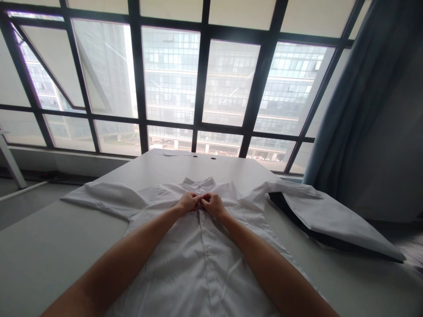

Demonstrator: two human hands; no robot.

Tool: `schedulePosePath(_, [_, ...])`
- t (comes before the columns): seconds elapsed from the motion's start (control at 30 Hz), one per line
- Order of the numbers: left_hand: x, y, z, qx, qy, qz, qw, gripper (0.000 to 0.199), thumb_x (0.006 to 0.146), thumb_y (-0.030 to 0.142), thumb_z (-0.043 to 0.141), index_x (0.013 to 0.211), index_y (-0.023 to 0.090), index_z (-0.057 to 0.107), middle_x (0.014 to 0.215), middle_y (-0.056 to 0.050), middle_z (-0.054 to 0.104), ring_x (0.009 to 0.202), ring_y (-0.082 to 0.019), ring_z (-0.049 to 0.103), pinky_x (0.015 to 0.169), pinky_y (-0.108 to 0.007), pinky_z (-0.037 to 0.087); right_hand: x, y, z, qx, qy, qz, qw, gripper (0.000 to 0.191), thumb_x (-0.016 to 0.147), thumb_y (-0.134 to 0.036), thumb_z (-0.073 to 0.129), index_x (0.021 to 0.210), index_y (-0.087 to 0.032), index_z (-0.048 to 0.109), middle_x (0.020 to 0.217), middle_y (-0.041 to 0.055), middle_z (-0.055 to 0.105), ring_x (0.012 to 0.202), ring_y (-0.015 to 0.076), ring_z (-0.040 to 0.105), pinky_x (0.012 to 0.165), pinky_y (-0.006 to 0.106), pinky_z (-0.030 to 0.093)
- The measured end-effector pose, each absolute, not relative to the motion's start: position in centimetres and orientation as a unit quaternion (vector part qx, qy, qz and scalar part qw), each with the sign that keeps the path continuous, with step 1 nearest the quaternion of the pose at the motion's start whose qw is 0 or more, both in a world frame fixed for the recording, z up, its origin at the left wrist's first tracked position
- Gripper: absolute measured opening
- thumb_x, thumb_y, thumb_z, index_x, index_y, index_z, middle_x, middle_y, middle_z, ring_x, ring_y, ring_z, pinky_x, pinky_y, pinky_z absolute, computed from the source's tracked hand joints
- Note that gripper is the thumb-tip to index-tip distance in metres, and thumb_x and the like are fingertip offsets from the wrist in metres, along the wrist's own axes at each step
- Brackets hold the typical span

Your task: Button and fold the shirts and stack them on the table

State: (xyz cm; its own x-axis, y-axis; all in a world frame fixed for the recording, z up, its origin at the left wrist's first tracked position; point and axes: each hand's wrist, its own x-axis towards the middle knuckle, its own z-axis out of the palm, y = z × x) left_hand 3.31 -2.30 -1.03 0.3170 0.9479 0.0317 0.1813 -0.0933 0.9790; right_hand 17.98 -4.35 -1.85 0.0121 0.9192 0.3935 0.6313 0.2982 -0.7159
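Observation:
A white button-up shirt [175,264] lies spread front side up, its collar [200,182] pointing away from me and its sleeves out to both sides. Both hands meet at the front placket, a little below the collar. My left hand [190,201] pinches the fabric from the left. From the right, my right hand [212,204] is closed on the placket too, its fingertips touching the left ones. Whether a button sits between the fingers is hidden. Lower on the placket a small button [208,252] shows.
The shirt rests on a white table [82,242]. At the right lies a folded stack of white and dark cloth [337,215], with the right sleeve reaching onto it. Tall windows [170,79] stand behind the table, and a blue-grey curtain [350,97] hangs at the right.

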Motion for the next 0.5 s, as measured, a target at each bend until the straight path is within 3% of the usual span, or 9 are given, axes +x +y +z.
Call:
schedulePosePath(0.27, [3.28,-2.61,-0.8,0.652,0.436,0.379,0.492,0.037,0.089,0.026,0.061,0.054,0.016,0.053,0.042,0.006,0.046,0.037,-0.006,0.04,0.038,-0.017,0.028,18.12,-4.07,-1.89,-0.58,-0.65,0.224,0.438,0.015,0.075,-0.019,0.06,0.077,-0.014,0.074,0.068,0.0044,0.073,0.061,0.016,0.066,0.058,0.022,0.05])
schedulePosePath(0.5, [3.4,-2.96,-0.59,0.66,0.436,0.391,0.471,0.021,0.09,0.026,0.06,0.071,0.016,0.06,0.045,0.007,0.049,0.037,-0.007,0.043,0.04,-0.018,0.03,18.38,-3.87,-1.63,-0.534,-0.593,0.391,0.459,0.012,0.073,-0.019,0.059,0.062,-0.016,0.062,0.056,-0.0001,0.063,0.048,0.0113,0.056,0.049,0.021,0.048])
